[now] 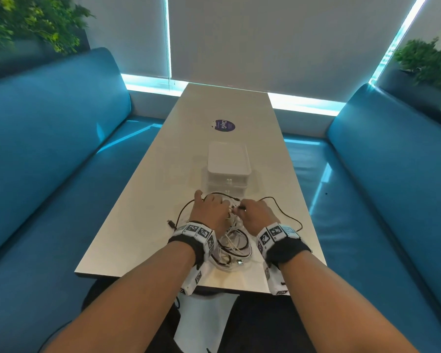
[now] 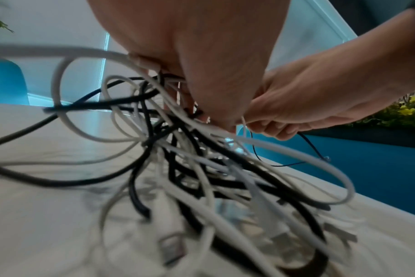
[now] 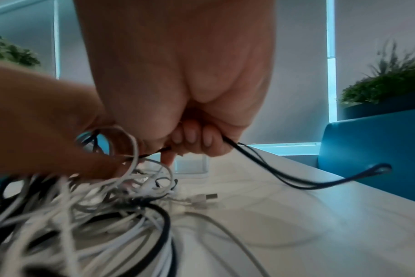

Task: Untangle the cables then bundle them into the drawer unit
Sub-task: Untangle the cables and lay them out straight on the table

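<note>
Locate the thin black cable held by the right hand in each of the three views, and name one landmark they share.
Head: thin black cable loops right of the right hand.
Left wrist: it hangs as a thin loop below the right hand's fingers, right of centre.
Right wrist: it runs from the curled fingers toward the right.
Shared landmark: the tangle of cables.

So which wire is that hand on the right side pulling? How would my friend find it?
Start at the long pale table and find the tangle of cables near its close edge. The right hand grips one thin black cable that loops out alone toward the right edge. It is skinnier than the others, and free of the knot.
</note>
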`<state>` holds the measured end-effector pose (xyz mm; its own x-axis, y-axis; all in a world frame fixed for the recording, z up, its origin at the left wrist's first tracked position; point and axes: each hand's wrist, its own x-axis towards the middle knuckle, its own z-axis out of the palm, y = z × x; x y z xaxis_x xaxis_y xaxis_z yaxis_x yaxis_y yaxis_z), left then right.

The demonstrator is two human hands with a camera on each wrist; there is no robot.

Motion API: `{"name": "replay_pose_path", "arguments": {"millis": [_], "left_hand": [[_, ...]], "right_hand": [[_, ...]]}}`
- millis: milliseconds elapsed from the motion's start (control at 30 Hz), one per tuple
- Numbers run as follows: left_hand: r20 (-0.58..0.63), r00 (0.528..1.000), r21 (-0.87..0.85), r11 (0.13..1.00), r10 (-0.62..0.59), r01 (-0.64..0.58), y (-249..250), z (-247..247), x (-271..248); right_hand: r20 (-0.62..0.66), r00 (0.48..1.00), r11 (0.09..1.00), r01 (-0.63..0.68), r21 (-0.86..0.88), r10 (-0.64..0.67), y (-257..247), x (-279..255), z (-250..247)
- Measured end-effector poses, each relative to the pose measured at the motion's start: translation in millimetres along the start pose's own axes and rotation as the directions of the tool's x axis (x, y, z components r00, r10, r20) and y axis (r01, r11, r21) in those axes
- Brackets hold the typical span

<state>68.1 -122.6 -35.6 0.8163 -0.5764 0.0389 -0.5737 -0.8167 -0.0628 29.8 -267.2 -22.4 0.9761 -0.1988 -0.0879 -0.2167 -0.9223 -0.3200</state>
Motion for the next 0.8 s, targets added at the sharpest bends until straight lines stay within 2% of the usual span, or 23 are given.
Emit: {"name": "replay_pose_path", "arguments": {"millis": [200, 333, 467, 533, 700, 800], "left_hand": [[0.089, 0.996, -0.06, 0.998, 0.007, -0.002, -11.2, 1.0, 5.2], [0.083, 0.996, -0.082, 0.996, 0.03, -0.023, -15.2, 2.1, 3.3], [0.07, 0.996, -0.021, 0.999, 0.047, -0.045, -9.6, 3.2, 2.8], [0.062, 0.997, 0.03, 0.998, 0.047, -0.049, -9.4, 4.9, 2.8], [0.036, 0.999, 0.069, 0.998, 0.011, -0.013, -5.8, 8.8, 1.6], [0.038, 0.999, 0.06, 0.998, 0.004, -0.006, -3.0, 8.9, 1.5]], "right_hand": [[-0.07, 0.992, 0.994, -0.108, 0.003, 0.108, 14.2, 5.2, -9.9], [-0.085, 0.977, 0.981, -0.195, 0.003, 0.195, 34.8, 4.0, -14.0], [-0.076, 0.969, 0.97, -0.239, -0.038, 0.236, 37.9, -3.1, -4.6], [-0.073, 0.976, 0.976, -0.211, -0.059, 0.207, 32.5, -7.2, 1.5], [-0.002, 1.0, 0.998, 0.005, 0.065, -0.005, 11.4, -12.6, 13.7], [0.027, 0.999, 0.999, 0.03, 0.043, -0.031, 3.0, -12.0, 18.2]]}}
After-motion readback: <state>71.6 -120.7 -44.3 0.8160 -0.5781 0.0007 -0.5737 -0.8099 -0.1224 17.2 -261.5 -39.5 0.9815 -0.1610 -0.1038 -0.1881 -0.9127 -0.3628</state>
